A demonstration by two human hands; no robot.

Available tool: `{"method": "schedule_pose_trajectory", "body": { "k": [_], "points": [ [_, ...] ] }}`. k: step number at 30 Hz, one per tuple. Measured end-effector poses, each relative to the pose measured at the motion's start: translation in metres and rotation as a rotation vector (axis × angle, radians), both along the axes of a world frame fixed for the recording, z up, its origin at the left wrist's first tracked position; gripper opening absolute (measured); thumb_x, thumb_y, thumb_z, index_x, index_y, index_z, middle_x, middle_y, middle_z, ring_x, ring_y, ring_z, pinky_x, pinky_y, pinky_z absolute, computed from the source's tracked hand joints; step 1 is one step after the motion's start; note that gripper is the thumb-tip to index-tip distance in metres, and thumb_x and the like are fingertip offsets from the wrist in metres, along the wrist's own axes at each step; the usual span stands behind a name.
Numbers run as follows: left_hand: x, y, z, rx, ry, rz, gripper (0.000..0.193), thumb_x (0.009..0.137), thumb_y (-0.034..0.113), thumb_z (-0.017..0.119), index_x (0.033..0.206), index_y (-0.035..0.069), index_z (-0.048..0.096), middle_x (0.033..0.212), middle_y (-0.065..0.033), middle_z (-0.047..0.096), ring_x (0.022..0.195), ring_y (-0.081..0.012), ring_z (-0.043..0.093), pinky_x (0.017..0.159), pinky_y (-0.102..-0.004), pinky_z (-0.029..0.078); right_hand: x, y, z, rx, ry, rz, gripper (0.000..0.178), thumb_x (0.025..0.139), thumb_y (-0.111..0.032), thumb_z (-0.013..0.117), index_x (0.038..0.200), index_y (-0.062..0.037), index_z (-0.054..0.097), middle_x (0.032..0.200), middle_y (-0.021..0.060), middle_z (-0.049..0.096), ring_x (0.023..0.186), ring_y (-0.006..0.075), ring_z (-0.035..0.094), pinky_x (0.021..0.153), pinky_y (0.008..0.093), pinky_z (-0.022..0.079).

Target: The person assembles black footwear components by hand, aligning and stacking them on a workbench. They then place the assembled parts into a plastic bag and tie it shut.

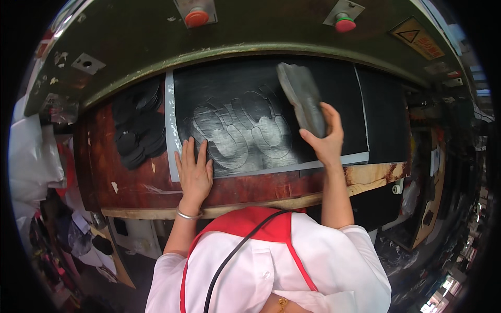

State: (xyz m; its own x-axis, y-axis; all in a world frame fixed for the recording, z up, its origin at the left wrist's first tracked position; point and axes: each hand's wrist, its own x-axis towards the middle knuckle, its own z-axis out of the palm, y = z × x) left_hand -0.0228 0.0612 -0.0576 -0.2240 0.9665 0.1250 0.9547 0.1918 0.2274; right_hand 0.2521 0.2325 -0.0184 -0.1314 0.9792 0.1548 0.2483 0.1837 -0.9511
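Observation:
Under my left hand (195,168) lies the left edge of a shiny black sheet (323,148); the fingers are stretched out flat on it. Curved sole-like outlines (222,138) are cut into the sheet beside those fingertips. My right hand (329,138) grips the near end of a grey metal cutting die (302,96), long and wavy-sided, tilted over the right part of the sheet. Its fingers wrap the die's right side with the thumb on the left. Some blur covers the die, so whether it touches the sheet I cannot tell.
Stacked black cut pieces (138,125) lie on the worn red table (235,190) at the left. A green machine beam (261,36) spans the far side, carrying a red push button (197,18) and a second one (345,24). A wooden strip (156,213) edges the table's near side.

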Motion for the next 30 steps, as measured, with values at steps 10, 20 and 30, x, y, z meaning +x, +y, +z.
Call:
{"method": "schedule_pose_trajectory", "body": {
  "k": [10, 20, 30],
  "points": [
    [0.002, 0.007, -0.001, 0.051, -0.021, -0.007, 0.051, 0.084, 0.013, 0.058, 0.134, 0.008, 0.047, 0.14, -0.0224, 0.035, 0.133, -0.0403, 0.03, 0.11, -0.0549, 0.021, 0.017, -0.016, -0.037, 0.336, -0.559, -0.059, 0.088, 0.052, -0.015, 0.084, 0.129, -0.0035, 0.044, 0.127, 0.0214, 0.043, 0.12, 0.0398, 0.039, 0.1, 0.047, 0.036],
    [-0.033, 0.084, -0.003, 0.213, -0.041, 0.009, 0.044, 0.084, 0.007, 0.059, 0.127, 0.005, 0.053, 0.132, -0.0196, 0.045, 0.125, -0.0374, 0.042, 0.107, -0.0485, 0.03, -0.017, 0.088, -0.018, 0.451, -0.411, -0.097, 0.068, 0.064, -0.021, 0.081, 0.122, 0.0001, 0.052, 0.125, 0.0226, 0.045, 0.115, 0.0385, 0.045, 0.095, 0.0425, 0.041],
    [-0.02, 0.114, -0.016, 0.325, -0.214, 0.043, 0.027, 0.082, 0.003, 0.059, 0.109, 0.002, 0.061, 0.087, -0.0158, 0.057, 0.081, -0.0334, 0.053, 0.074, -0.0411, 0.044, -0.05, 0.188, 0.065, 0.818, -0.287, -0.269, 0.033, 0.067, -0.016, 0.081, 0.071, -0.0067, 0.049, 0.074, 0.0082, 0.046, 0.066, 0.0254, 0.046, 0.057, 0.0356, 0.038]
  ]
}}
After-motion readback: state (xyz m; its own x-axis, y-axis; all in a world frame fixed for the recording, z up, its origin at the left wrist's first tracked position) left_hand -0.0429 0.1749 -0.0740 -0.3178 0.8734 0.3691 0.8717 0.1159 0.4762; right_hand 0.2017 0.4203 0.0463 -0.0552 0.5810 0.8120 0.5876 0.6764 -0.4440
